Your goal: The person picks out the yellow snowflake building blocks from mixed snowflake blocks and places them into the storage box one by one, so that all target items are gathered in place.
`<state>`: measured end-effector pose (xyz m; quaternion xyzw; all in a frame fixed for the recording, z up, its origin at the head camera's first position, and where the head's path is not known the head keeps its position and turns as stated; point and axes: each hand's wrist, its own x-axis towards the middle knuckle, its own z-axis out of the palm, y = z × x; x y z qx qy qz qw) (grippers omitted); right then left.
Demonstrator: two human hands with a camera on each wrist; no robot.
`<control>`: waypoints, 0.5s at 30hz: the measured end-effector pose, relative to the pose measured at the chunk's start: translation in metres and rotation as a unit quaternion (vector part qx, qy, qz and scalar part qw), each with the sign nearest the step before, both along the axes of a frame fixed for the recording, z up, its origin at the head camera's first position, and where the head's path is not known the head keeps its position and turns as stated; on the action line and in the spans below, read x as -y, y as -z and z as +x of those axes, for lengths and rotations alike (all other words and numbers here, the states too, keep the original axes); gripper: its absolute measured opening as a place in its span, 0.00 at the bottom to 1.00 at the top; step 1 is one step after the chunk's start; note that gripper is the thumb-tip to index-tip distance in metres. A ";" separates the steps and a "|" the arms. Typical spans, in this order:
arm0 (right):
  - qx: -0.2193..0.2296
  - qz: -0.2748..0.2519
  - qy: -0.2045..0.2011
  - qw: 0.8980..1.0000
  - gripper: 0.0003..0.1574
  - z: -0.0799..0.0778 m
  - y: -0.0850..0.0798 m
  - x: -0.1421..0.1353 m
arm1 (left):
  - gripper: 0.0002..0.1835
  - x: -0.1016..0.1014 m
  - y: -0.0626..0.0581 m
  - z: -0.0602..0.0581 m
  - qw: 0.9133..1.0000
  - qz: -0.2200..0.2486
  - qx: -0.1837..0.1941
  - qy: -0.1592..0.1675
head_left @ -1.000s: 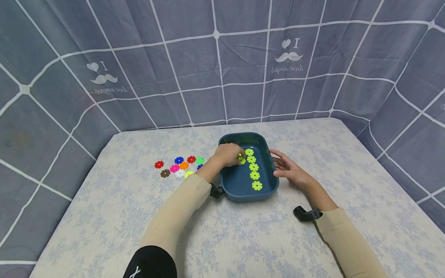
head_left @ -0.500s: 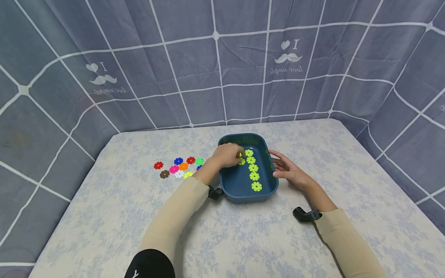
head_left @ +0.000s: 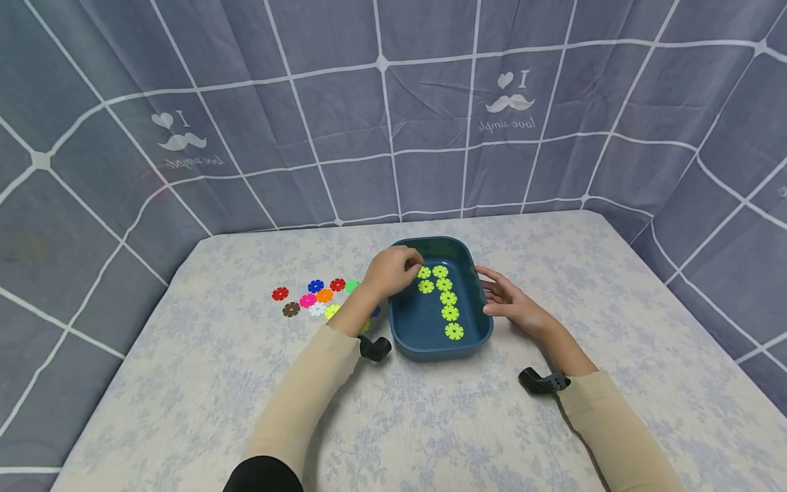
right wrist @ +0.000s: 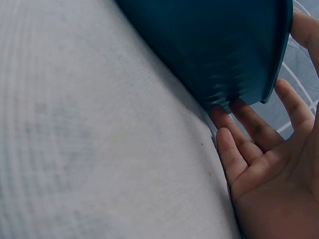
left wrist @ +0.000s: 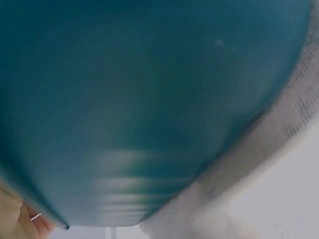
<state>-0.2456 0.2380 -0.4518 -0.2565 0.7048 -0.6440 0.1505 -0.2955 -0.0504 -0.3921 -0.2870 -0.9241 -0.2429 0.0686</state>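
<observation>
A dark teal plastic bin stands on the table. Several yellow-green flower-shaped plastic discs lie flat in it: a column with a lowest disc, and two more left of its top, one an upper-left disc. Over the bin's left rim is my left hand, fingers loosely bent, no disc visible in them; its fingertips are partly hidden. In the left wrist view the bin's outer wall fills most of the frame. My right hand rests its extended fingers against the right wall, fingertips touching it in the right wrist view.
Loose flower discs lie on the table left of the bin, among them a red disc, a brown disc and an orange disc. My left forearm partly covers several. A grey-blue curtain hangs behind the table.
My left hand has drawn back leftward from the upper-left discs, fingers coming off a yellow-green disc that now shows fully. The right hand stays against the bin.
</observation>
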 end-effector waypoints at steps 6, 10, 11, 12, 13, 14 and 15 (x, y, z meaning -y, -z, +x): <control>-0.003 -0.008 -0.005 1.000 0.51 0.001 0.000 0.000 | 0.10 0.014 -0.009 0.010 0.999 0.041 0.016 -0.015; -0.004 -0.007 -0.005 1.000 0.51 0.001 -0.001 0.000 | 0.10 0.021 -0.013 0.016 0.998 0.052 0.022 -0.025; -0.004 -0.007 -0.005 1.000 0.51 0.001 -0.001 0.000 | 0.10 0.023 -0.013 0.017 0.998 0.055 0.023 -0.027; -0.004 -0.006 -0.004 1.000 0.51 0.001 -0.001 0.000 | 0.10 0.025 -0.014 0.018 0.998 0.058 0.023 -0.030; -0.003 -0.005 -0.004 1.000 0.51 0.001 -0.001 0.000 | 0.10 0.026 -0.014 0.020 0.997 0.060 0.024 -0.032; -0.002 -0.004 -0.003 1.000 0.51 0.001 -0.001 0.000 | 0.10 0.028 -0.014 0.021 0.997 0.063 0.023 -0.032; -0.003 -0.003 -0.003 1.000 0.51 0.001 -0.001 0.000 | 0.10 0.030 -0.014 0.023 0.997 0.064 0.023 -0.032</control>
